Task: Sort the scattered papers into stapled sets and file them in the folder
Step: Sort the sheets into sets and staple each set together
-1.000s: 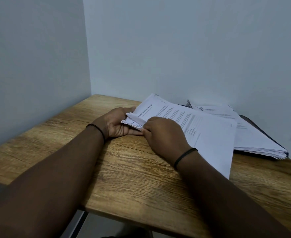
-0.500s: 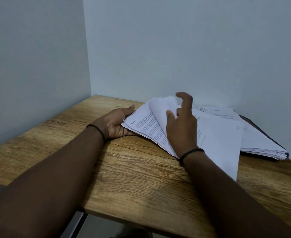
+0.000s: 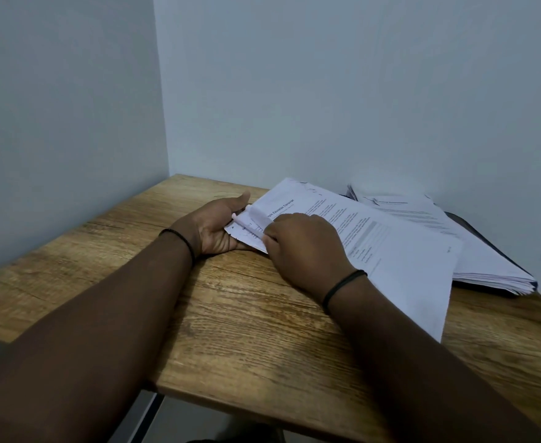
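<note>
Cradling the near-left corner of a sheaf of white printed paper sheets (image 3: pixel 374 247), the left hand (image 3: pixel 213 230) lies palm-up on the light brown wood-grain bench (image 3: pixel 247 314), thumb raised along the sheaf's edge and fingers tucked beneath, so the pages are propped and kept from sliding; I judge it a loose supporting hold rather than a tight grip. Just to its right, the right hand (image 3: pixel 306 243) rests knuckles-up on top of the same sheaf, fingers curled at the corner where a few page ends are rolled back, apparently pinching or thumbing those corners to separate or count them. From there the sheaf slants away to the right, partly under the right wrist, its far end overlapping the next pile. That pile, a thicker stack of white printed papers (image 3: pixel 486 266), sits well beyond the right hand toward the wall, resting on a dark flat folder (image 3: pixel 464 220) of which only a thin edge shows. Its place looks deliberate: finished or waiting papers kept out of the working area yet within reach. No stapler is in view from the head camera, the only view here. Judging by the layout, sorting is under way and filing not yet done. Both wrists carry thin black bands.
</note>
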